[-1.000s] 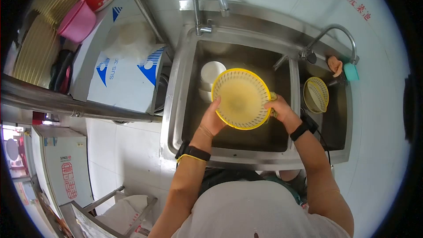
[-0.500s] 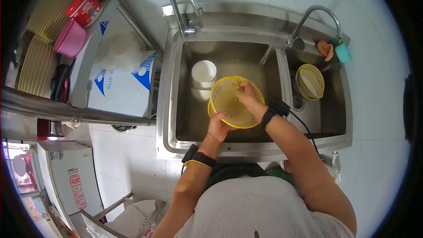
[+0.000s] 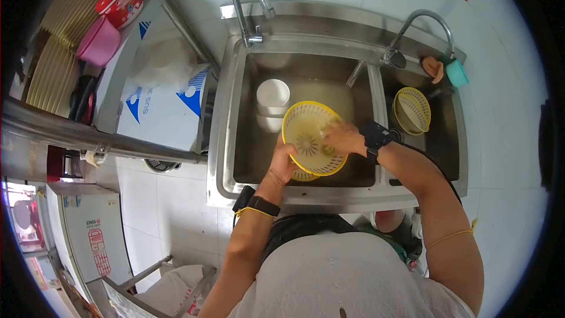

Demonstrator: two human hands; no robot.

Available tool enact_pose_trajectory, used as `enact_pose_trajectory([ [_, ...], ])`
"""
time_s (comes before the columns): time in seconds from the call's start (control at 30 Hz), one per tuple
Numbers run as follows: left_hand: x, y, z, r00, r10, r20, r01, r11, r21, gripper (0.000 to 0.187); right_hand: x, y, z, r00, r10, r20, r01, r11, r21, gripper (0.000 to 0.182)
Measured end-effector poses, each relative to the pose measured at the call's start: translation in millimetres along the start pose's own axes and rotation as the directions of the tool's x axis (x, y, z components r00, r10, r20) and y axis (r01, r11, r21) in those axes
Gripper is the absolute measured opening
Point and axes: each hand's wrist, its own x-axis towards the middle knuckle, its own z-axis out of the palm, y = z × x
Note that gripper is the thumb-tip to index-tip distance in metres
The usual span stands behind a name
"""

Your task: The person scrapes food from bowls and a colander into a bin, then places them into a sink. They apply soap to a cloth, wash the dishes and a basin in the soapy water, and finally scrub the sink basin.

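A yellow-rimmed plastic strainer basket (image 3: 309, 123) is tilted over the left sink basin. My left hand (image 3: 284, 162) grips its near left rim, the thumb over the edge. Inside the basket, against its right wall, is my right hand (image 3: 343, 137), fingers curled and slightly blurred. A small yellowish thing shows under these fingers; I cannot make out what it is. Below the held basket, part of another yellow basket (image 3: 303, 175) sticks out. White bowls (image 3: 273, 93) stand in the basin to the left of the baskets.
The steel double sink (image 3: 226, 135) has a left faucet (image 3: 241, 9) and a right faucet (image 3: 424, 15). More yellow baskets (image 3: 414, 109) sit in the right basin. A turquoise cup (image 3: 457, 73) is at its back corner. A shelf with a pink tub (image 3: 99, 43) stands left.
My right hand has moved right and down within the basket, from its far side to its right wall. The basket has tilted and shifted, showing its bottom slots. My left hand has moved slightly left.
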Motion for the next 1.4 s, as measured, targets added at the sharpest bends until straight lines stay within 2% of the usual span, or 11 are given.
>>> enact_pose_trajectory([
  [0.1,0.0,4.8,2.8,0.998,-0.021,0.054,0.022,1.000,-0.014,0.065,5.7,18.4,-9.4,0.877,0.148,-0.458,-0.287,0.924,-0.251,0.015],
  [0.23,-4.6,8.0,10.3,0.993,-0.031,0.112,0.026,0.999,0.043,0.063,30.9,3.4,-47.3,0.620,-0.232,-0.749,0.002,0.956,-0.294,0.013],
  [0.3,-0.7,6.2,8.4,0.989,-0.040,0.141,0.041,0.999,-0.005,0.064,35.4,-3.4,-64.6,0.539,-0.415,-0.733,0.157,0.904,-0.397,0.015],
  [0.43,1.0,7.4,13.6,0.992,0.035,0.117,-0.033,0.999,-0.019,0.071,43.4,-1.9,-80.4,0.773,-0.356,-0.525,0.340,0.931,-0.130,0.026],
  [0.67,-3.9,22.6,17.4,0.965,0.230,0.124,-0.234,0.972,0.018,0.074,26.5,27.7,-65.8,0.764,0.313,-0.565,-0.064,0.907,0.416,0.032],
  [0.77,-8.6,25.6,24.3,0.942,0.287,0.171,-0.292,0.956,0.002,0.073,15.5,38.2,-35.8,0.687,0.622,-0.376,-0.176,0.644,0.744,0.033],
  [0.83,-10.4,24.9,27.1,0.920,0.340,0.194,-0.343,0.939,-0.019,0.074,18.4,42.7,-1.4,0.654,0.716,-0.245,0.143,0.201,0.969,0.026],
  [1.03,1.6,15.7,34.0,0.875,0.474,0.099,-0.475,0.880,-0.020,0.078,14.5,-14.2,26.4,0.704,0.705,0.086,0.519,-0.593,0.615,0.021],
  [1.17,4.6,8.6,47.5,0.800,0.591,0.107,-0.597,0.801,0.048,0.076,44.0,-54.4,34.8,0.704,0.702,0.105,0.667,-0.705,0.240,0.025],
  [1.23,12.1,-2.3,40.8,0.648,0.750,0.130,-0.711,0.536,0.455,0.078,44.6,-67.5,24.9,0.730,0.676,0.101,0.657,-0.735,0.166,0.025],
  [1.4,16.9,-19.1,-1.0,0.757,0.648,0.081,-0.570,0.595,0.566,0.073,15.7,-37.8,10.0,0.590,0.808,0.011,0.643,-0.478,0.598,0.023],
])
